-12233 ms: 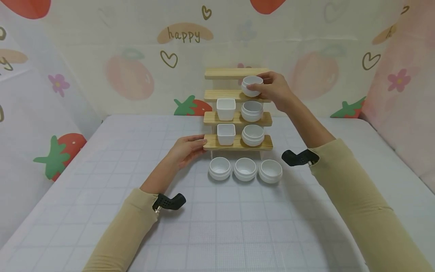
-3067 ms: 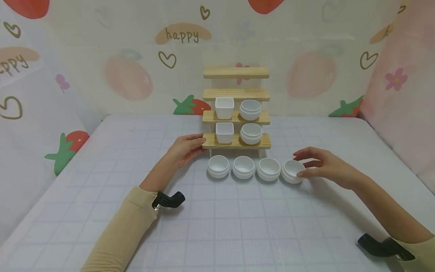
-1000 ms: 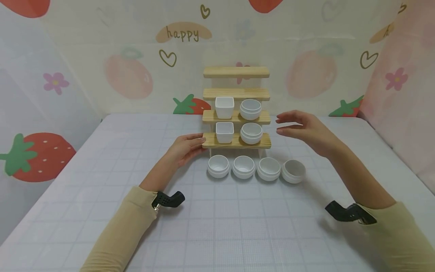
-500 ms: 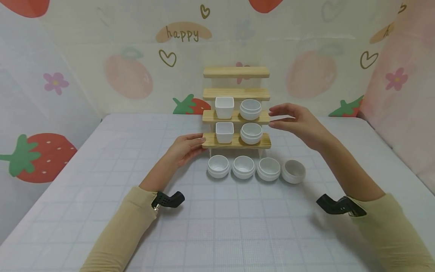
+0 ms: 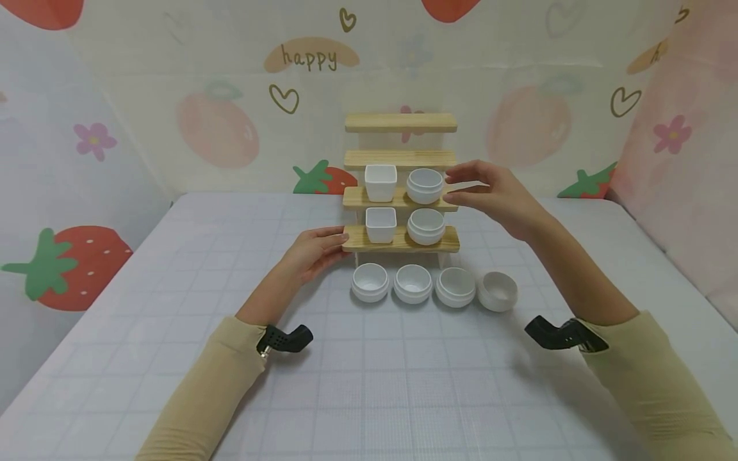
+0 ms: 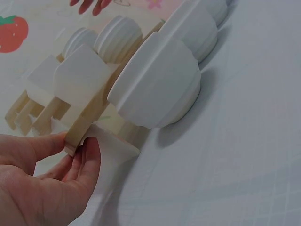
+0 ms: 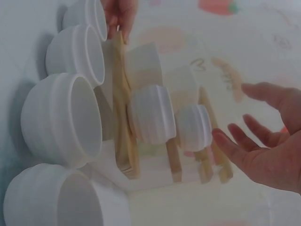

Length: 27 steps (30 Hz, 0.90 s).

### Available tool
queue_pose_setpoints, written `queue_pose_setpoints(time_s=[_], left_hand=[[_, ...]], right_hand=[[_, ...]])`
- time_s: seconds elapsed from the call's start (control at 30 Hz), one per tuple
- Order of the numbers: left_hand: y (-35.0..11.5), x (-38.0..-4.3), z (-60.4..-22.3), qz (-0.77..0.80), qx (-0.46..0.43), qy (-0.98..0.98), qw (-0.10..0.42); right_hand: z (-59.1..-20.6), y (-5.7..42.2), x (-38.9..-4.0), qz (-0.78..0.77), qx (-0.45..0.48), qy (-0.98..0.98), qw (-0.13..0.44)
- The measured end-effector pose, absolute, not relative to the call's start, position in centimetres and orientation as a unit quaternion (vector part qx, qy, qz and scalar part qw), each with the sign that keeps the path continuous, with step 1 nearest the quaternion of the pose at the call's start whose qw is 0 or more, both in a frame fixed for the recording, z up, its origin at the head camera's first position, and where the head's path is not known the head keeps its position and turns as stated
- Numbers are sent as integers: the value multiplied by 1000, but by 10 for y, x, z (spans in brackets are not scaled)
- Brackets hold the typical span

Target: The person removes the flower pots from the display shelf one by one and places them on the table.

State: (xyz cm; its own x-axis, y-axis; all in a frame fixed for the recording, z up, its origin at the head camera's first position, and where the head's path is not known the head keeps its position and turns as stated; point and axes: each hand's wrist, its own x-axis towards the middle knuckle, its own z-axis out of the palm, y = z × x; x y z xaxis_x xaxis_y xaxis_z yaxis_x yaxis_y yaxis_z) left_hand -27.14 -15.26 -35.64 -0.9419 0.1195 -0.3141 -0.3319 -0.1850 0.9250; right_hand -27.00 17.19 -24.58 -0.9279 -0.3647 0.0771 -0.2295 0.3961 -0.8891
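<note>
My left hand [image 5: 316, 255] pinches the left end of the lowest shelf of a wooden tiered stand [image 5: 403, 159], thumb above and fingers below in the left wrist view. My right hand [image 5: 500, 195] is just right of the white round bowl [image 5: 425, 186] on the second shelf from the bottom. Its fingers and thumb are spread apart and hold nothing; the right wrist view shows the bowl [image 7: 194, 127] near the fingertips. A second round bowl [image 5: 426, 227] stands on the lowest shelf. Two square white bowls [image 5: 381, 183] stand left of the round ones, one per shelf.
Several round white bowls stand in a row on the table in front of the stand, from the leftmost bowl [image 5: 370, 282] to the rightmost bowl [image 5: 498, 292]. The upper two shelves carry no bowls. A patterned cloth [image 5: 230, 38] hangs behind the checked table [image 5: 369, 384].
A round bowl, earlier in my right hand by the upper shelves, now stands at the row's right end. Released, the right hand has moved up and left to the second-shelf bowl. My left hand stays put.
</note>
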Motion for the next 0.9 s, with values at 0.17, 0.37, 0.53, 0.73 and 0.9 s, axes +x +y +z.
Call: queue_pose_setpoints(time_s=[0.17, 0.37, 0.53, 0.73, 0.9], left_hand=[[-152, -271, -357, 766, -86, 620, 147], [-152, -270, -355, 763, -90, 622, 150], [-152, -269, -353, 765, -80, 622, 145], [-151, -269, -355, 765, -78, 623, 143], [-151, -270, -356, 768, -77, 620, 139]], right_hand=[[-240, 164, -275, -517, -183, 834, 58], [-234, 155, -283, -509, -183, 839, 53], [-229, 149, -288, -506, -182, 841, 55], [-225, 141, -294, -504, -179, 842, 67], [-220, 133, -300, -493, -175, 849, 75]])
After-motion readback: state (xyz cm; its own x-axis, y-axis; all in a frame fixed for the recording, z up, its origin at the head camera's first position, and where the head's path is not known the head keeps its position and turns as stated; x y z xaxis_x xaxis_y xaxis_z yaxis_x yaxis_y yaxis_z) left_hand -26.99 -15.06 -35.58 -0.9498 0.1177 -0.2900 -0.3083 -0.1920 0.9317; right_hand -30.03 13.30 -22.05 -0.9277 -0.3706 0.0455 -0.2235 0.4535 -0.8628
